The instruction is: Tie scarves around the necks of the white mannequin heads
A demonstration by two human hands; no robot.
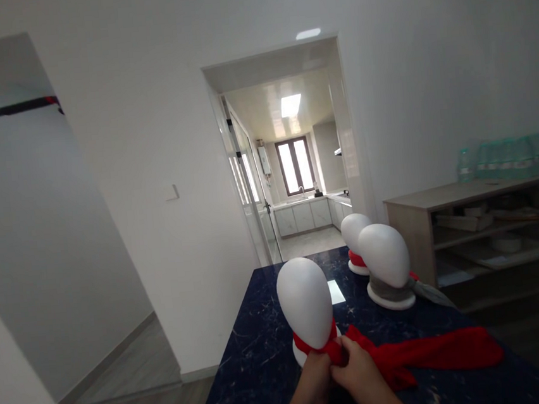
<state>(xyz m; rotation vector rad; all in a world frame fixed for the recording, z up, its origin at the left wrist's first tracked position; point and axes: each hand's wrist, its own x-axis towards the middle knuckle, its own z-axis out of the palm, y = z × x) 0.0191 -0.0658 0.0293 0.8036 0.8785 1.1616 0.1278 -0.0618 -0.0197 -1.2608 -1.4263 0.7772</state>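
Observation:
A white mannequin head (305,300) stands on the dark blue marbled table, with a red scarf (446,350) around its neck. Below its chin, my left hand (316,375) has its fingers closed on the scarf at the front of the neck. Right beside it, my right hand (357,368) pinches the same red cloth with thumb and fingers. The rest of the scarf lies across the table to the right. My hands partly hide the gathered cloth.
Two more white mannequin heads stand farther back: one with a grey scarf (389,287), one with a red band (356,258). The table's (256,317) left edge shows. At the right is a shelf unit (410,233) with water bottles (508,157) on top.

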